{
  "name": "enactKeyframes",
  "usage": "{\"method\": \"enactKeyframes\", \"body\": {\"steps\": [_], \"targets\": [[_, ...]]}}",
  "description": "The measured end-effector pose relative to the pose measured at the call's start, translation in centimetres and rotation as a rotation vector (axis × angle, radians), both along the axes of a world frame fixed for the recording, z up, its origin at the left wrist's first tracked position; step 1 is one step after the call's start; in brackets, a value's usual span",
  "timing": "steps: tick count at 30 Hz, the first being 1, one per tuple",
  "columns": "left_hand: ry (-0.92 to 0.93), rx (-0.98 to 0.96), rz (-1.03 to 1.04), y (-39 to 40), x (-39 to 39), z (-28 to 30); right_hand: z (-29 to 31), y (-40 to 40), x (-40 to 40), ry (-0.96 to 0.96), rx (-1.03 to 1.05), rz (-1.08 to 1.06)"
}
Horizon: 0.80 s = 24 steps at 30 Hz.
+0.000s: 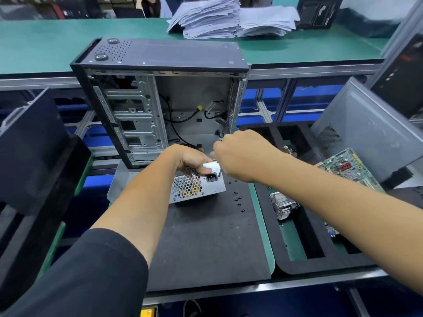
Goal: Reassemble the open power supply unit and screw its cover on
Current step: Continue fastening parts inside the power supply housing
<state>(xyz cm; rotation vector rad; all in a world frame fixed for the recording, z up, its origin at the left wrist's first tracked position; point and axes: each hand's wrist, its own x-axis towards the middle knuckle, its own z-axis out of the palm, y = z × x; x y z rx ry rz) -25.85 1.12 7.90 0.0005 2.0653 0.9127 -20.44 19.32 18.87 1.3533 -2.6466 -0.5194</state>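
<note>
Steadying the power supply unit [196, 184] mid-mat on the worktop [206, 236], left hand [192, 160] grips its top edge w/ thumb on the rear face, right hand [240, 154] fisted round a screwdriver [220, 171], tip pointing down at PSU's upper right corner, loose screws [238, 200] just right.

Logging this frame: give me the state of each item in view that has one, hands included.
power supply unit: on the dark mat, tilted, vent grille facing the camera.
left hand: grips the unit's top edge.
right hand: curled round a screwdriver, tip down at the unit's top corner.
screwdriver: only its shaft shows.
loose screws: scattered on the mat, right of the unit.
computer case: upright, side open, interior mostly stripped.
motherboard: out of the case, lying at right.
</note>
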Motion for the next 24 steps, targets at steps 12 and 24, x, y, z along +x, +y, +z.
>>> {"method": "enactKeyframes", "body": {"steps": [12,24], "targets": [[-0.011,0.003,-0.042,0.0,0.0,0.7,-0.2,0.4,-1.6,0.006,-0.024,0.045],[-0.028,0.03,-0.039,-0.4,-0.7,0.5,-0.4,-0.3,-1.9,0.022,-0.051,-0.017]]}}
